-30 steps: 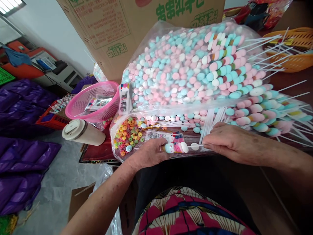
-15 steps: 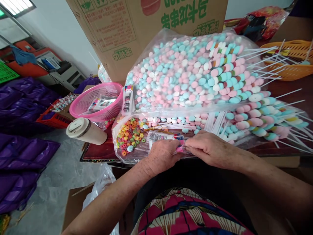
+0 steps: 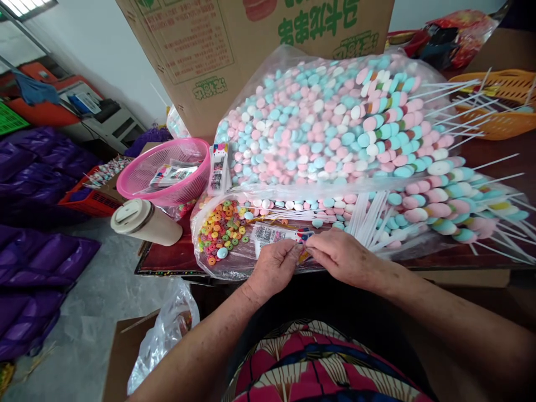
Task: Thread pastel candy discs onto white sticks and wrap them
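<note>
My left hand (image 3: 274, 267) and my right hand (image 3: 345, 258) meet at the table's front edge, thumbs and fingers pinched. Between them is a small printed plastic bag (image 3: 305, 257), of which only a coloured bit shows; the fingers cover the rest. Just behind lies a stack of printed plastic bags (image 3: 268, 235). Left of it are ring-shaped gummy candies (image 3: 224, 226) in several colours. White sticks (image 3: 366, 218) lie beyond my right hand. Pink, blue and white marshmallows (image 3: 293, 128) fill a big clear bag, and finished marshmallow skewers (image 3: 435, 198) are piled at its right.
A pink mesh basket (image 3: 125, 181) holding printed bags stands at the left, with a lidded cup (image 3: 165, 226) in front. A large cardboard box (image 3: 196, 111) rises behind the marshmallows. An orange basket (image 3: 498, 131) sits at the right. Purple bags (image 3: 37, 279) lie on the floor.
My right hand has shifted a little left, and both sets of fingertips are now closer together. The pink part of the bag seen between them is now mostly covered.
</note>
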### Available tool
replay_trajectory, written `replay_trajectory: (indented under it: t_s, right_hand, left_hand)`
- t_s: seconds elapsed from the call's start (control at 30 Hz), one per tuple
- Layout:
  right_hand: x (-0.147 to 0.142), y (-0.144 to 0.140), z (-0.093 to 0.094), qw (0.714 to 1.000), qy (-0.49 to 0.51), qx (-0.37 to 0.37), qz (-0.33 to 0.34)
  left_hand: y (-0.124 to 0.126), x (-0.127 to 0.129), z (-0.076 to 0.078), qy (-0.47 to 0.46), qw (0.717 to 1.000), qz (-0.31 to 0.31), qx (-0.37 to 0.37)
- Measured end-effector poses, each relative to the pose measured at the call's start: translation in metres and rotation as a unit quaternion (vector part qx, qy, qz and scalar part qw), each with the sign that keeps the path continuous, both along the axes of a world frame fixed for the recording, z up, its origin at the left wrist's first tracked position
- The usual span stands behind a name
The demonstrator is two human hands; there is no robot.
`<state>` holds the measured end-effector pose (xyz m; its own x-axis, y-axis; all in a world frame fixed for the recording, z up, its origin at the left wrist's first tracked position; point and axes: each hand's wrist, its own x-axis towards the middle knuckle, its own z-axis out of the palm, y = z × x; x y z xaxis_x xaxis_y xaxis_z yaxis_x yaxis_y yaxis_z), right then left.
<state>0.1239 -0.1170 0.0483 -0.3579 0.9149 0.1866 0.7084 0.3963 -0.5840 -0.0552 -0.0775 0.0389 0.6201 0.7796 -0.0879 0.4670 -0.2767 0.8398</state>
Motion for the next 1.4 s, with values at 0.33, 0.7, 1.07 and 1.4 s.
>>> replay_trajectory:
  t_s: [0.33, 0.7, 1.07, 1.4]
  right_hand:
    - [-0.031, -0.013, -0.017, 0.906, 0.339, -0.208, -0.146]
    - [-0.026, -0.015, -0.004, 0.961, 0.175, -0.004, -0.215]
    - [-0.039, -0.017, -0.021, 0.91, -0.243, 0.309, 0.134]
    - [-0.043, 0.027, 0.004, 0.897, 0.142, -0.408, 0.092]
  left_hand:
    - [-0.015, 0.005, -0.01, -0.114, 0.98, 0.096, -0.129]
    - [-0.008, -0.023, 0.006, 0.019, 0.985, -0.106, -0.131]
    - [0.004, -0.035, 0.011, 0.103, 0.943, -0.242, -0.203]
    - [-0.009, -0.066, 0.007, 0.099, 0.934, -0.12, 0.321]
